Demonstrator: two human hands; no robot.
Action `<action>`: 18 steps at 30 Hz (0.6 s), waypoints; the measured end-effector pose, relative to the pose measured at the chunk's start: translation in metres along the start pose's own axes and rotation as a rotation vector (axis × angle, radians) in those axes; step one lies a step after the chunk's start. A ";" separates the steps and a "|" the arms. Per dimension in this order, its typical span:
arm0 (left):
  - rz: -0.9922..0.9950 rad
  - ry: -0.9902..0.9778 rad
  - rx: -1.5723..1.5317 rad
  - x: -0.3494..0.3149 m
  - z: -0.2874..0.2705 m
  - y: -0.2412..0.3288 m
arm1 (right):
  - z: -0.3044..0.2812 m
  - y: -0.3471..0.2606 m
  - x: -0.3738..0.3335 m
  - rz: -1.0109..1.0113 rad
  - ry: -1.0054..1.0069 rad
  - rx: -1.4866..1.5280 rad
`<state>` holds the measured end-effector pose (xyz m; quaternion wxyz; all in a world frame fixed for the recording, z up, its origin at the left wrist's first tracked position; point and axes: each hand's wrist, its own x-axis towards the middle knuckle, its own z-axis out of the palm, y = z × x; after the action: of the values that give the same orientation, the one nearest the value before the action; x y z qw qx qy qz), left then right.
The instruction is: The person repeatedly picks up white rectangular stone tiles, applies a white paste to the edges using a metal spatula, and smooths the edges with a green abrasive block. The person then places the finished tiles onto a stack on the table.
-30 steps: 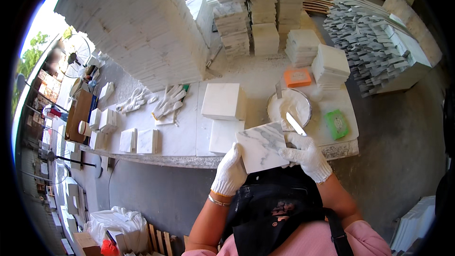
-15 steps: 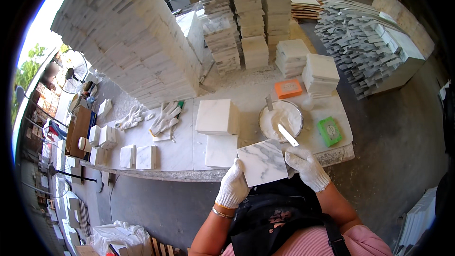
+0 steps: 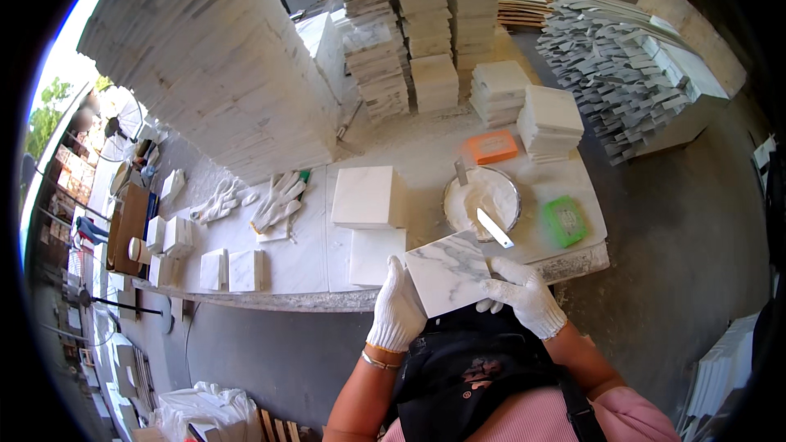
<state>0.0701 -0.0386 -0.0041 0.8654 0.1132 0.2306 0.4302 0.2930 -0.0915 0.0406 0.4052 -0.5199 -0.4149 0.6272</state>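
Observation:
A square white marble tile (image 3: 449,272) with grey veins is held tilted in front of my body, at the table's near edge. My left hand (image 3: 396,308), in a white knit glove, is closed on its left edge. At the right edge my right hand (image 3: 530,300), gloved alike, grips with a finger over the face and others below. Just beyond the tile stands a round bowl (image 3: 515,213) of white paste, with a white-handled putty knife (image 3: 494,227) across its near rim and another blade (image 3: 461,172) standing at its far side. A stack of square tiles (image 3: 366,200) sits left of the bowl.
An orange box (image 3: 491,147) and a green box (image 3: 565,222) lie near the bowl. Tall tile stacks (image 3: 221,74) rise at the back. Spare gloves (image 3: 278,203) and small tile blocks (image 3: 246,270) are on the left. More slabs (image 3: 606,74) stand at the far right.
My right hand has shifted its hold on the tile's right edge, its fingers now spread over and under it. The tile has moved slightly left and up in view.

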 end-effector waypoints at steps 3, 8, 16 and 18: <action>-0.046 -0.008 -0.032 0.006 -0.003 0.001 | 0.002 0.001 0.000 -0.006 0.007 0.020; 0.016 -0.035 0.053 0.003 -0.006 0.001 | 0.000 -0.003 0.006 -0.010 0.007 0.049; -0.084 -0.063 0.492 -0.010 -0.006 0.014 | -0.022 -0.050 0.061 -0.241 0.117 0.129; -0.026 -0.051 0.508 -0.013 -0.001 0.028 | -0.024 -0.085 0.084 -0.308 0.108 0.078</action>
<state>0.0432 -0.0323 0.0095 0.8202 0.3347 0.3108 0.3444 0.3124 0.0175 0.0913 0.5381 -0.4669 -0.4428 0.5445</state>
